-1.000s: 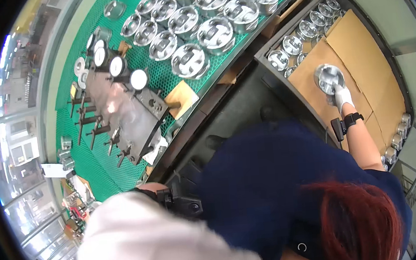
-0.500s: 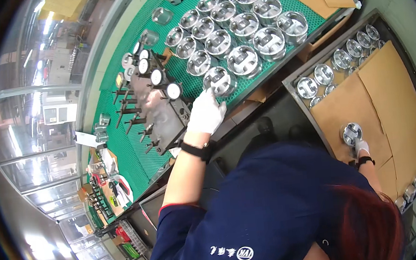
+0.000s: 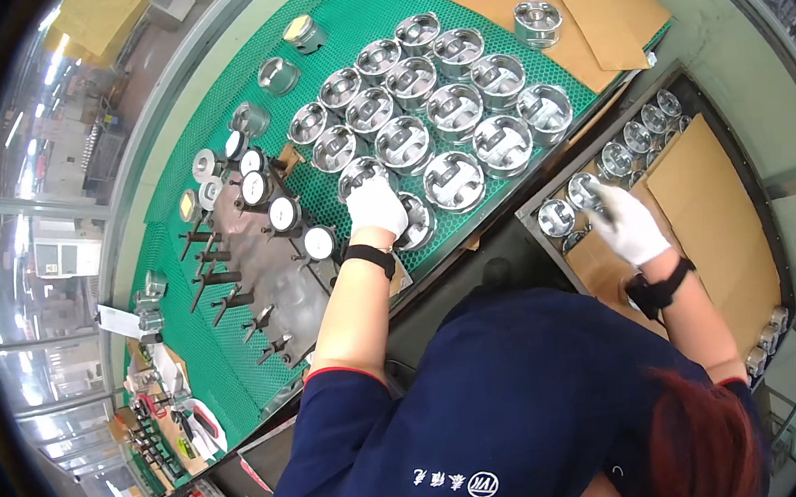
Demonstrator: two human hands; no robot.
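White-gloved, my left hand (image 3: 377, 207) reaches over the green mat, its fingers closed on the near rim of a metal piston (image 3: 360, 174) at the front left of a group. Another piston (image 3: 417, 220) stands just beside that hand, partly covered by it. Over the crate at the right, my right hand (image 3: 631, 224), also gloved, has its fingers at a piston (image 3: 584, 189) in a row and appears to grip its edge. The fingertips there are somewhat blurred. A further piston (image 3: 556, 218) sits left of it. Below my right wrist, a piston-like part is mostly hidden.
Several pistons (image 3: 454, 182) stand in rows on the green mat (image 3: 247, 356). A metal fixture (image 3: 261, 251) with dial gauges (image 3: 283, 214) is left of them. Cardboard sheets (image 3: 721, 206) lie in the dark-rimmed crate. One piston (image 3: 537, 24) stands on cardboard at the back.
My left hand has gone from the nearest corner piston to the one behind it. My right hand has moved from a piston on the cardboard to the crate's row of pistons. The view has shifted.
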